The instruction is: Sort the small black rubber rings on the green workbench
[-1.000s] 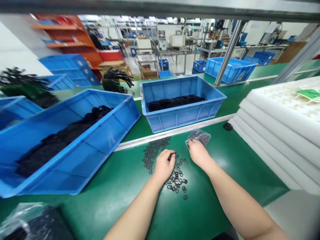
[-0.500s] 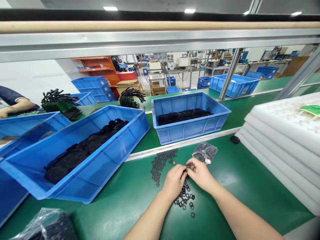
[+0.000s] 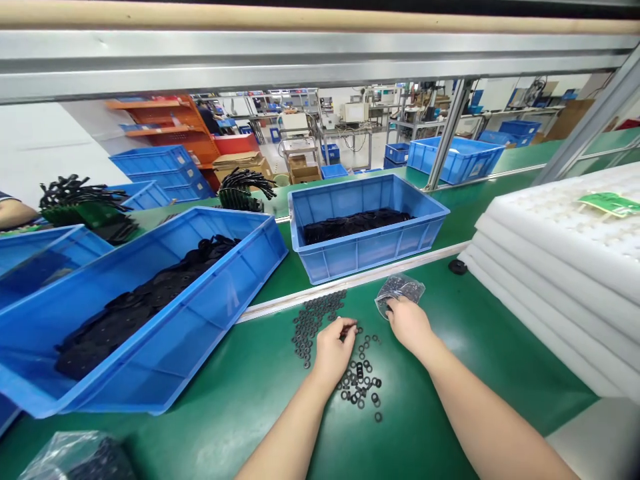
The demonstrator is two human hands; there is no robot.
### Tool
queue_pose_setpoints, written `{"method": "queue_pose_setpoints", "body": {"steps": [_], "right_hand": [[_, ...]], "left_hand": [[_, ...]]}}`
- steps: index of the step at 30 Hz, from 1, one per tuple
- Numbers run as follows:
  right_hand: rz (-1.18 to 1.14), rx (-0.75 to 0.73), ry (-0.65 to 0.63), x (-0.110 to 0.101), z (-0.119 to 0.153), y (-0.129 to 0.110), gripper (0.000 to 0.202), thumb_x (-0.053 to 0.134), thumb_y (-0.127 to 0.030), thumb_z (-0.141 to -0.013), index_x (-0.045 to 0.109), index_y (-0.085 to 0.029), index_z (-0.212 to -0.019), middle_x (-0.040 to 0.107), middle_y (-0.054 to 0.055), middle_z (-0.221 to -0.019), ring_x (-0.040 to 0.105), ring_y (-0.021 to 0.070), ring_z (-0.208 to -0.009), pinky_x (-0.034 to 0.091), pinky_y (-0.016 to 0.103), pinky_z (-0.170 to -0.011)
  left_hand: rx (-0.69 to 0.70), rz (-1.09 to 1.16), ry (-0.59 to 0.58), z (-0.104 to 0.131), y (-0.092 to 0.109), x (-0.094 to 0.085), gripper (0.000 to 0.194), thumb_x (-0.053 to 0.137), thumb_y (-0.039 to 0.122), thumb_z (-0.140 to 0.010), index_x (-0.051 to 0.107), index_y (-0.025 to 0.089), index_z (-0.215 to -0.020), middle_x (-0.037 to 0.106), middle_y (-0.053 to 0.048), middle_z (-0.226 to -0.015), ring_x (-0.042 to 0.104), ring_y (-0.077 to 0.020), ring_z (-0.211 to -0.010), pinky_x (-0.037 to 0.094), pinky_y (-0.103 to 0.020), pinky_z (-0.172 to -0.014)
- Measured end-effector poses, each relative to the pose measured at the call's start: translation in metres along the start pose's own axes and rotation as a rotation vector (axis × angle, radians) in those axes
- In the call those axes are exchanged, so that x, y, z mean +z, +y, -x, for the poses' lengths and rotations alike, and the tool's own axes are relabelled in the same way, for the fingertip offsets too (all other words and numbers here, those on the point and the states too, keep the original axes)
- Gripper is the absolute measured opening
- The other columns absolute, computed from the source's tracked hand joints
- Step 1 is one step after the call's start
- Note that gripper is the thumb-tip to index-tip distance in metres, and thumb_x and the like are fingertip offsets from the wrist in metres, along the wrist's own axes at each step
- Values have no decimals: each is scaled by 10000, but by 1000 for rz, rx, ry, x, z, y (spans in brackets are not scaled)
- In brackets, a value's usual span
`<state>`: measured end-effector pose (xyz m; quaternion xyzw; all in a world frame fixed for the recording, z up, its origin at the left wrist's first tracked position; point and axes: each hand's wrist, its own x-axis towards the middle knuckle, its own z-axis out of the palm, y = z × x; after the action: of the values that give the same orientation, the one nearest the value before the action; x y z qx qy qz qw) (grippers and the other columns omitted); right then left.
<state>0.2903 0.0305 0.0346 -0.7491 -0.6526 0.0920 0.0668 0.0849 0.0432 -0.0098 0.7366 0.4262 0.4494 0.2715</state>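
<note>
My left hand [image 3: 332, 348] is over the green bench with its fingers curled together. A small dark piece, seemingly a black ring [image 3: 345, 329], shows at its fingertips. Against the mouth of a clear plastic bag [image 3: 407, 288] holding many small parts rests my right hand [image 3: 410, 325]. Its fingers are bent and pinched together, and what lies between the tips is hidden. Loose black rings [image 3: 361, 383] are scattered below and between my hands. Left of my left hand, many grey-black rings [image 3: 313, 321] lie flat in a close group.
Blue bins with black flat parts stand left [image 3: 225, 293] and ahead [image 3: 370, 252]. White foam sheets [image 3: 540, 280] are stacked at right, beside a black round part [image 3: 457, 267]. A plastic bag [image 3: 80, 457] lies front left. Another person's arm [image 3: 15, 212] shows far left.
My hands have come apart. The right one has moved to the bag's mouth, while the left stays near the rings with its fingers closed. The camera view has shifted a little.
</note>
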Motion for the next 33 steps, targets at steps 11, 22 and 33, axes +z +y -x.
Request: {"method": "queue_pose_setpoints", "body": {"steps": [11,22,33], "right_hand": [[69,-32,-15,-1,-1,-3,224,504,-193,-936,641,-125,-1100,608,176,-1142,646,268,-969,515,354,-838],[-17,-10,0,0,-6,-4,272,498,-71,-874,639,-46,-1104,592,208,-1145,629,294,-985,496,399,-884],[-32,-7,21,5,-8,-5,317,447,-29,-865,627,-73,-1123,616,186,-1143,605,280,-1020,465,390,-898]], "left_hand": [[84,-123,-25,-2,8,-3,153,560,253,-924,676,186,-851,709,-53,-854,658,-166,-807,531,-311,-767],[103,-219,-159,-6,-1,6,108,605,217,-891,672,186,-813,686,-35,-808,630,-167,-764,503,-297,-752],[142,-354,-180,-3,-6,10,183,557,261,-904,715,194,-843,608,-61,-830,590,-205,-816,489,-340,-761]]}}
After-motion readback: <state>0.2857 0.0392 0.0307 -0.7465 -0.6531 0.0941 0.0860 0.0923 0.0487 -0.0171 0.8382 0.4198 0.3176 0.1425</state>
